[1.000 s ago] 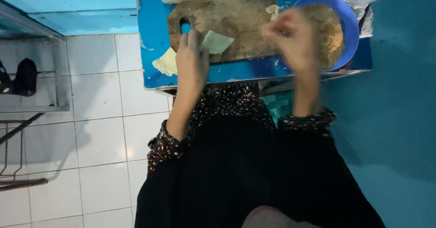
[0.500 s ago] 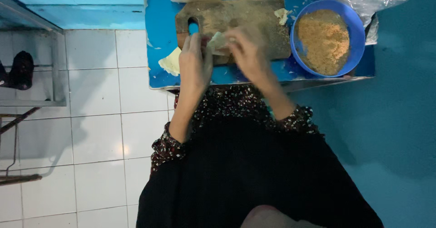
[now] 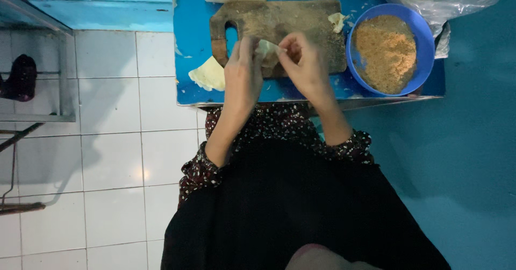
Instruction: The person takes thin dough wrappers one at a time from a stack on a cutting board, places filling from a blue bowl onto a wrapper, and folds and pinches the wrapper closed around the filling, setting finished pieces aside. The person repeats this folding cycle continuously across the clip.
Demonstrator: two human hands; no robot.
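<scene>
Fingertips of the left hand [image 3: 243, 74] and right hand [image 3: 304, 63] pinch one small pale, thin dough wrapper [image 3: 267, 51] between them, just above the near edge of the single worn wooden cutting board [image 3: 279, 23]. It looks soft, light and easily torn, best held by its edges. To the right stands one blue plastic bowl of brown crumbs [image 3: 391, 49]; one pale sheet of dough [image 3: 208, 75] lies left on the blue table [image 3: 191, 23].
</scene>
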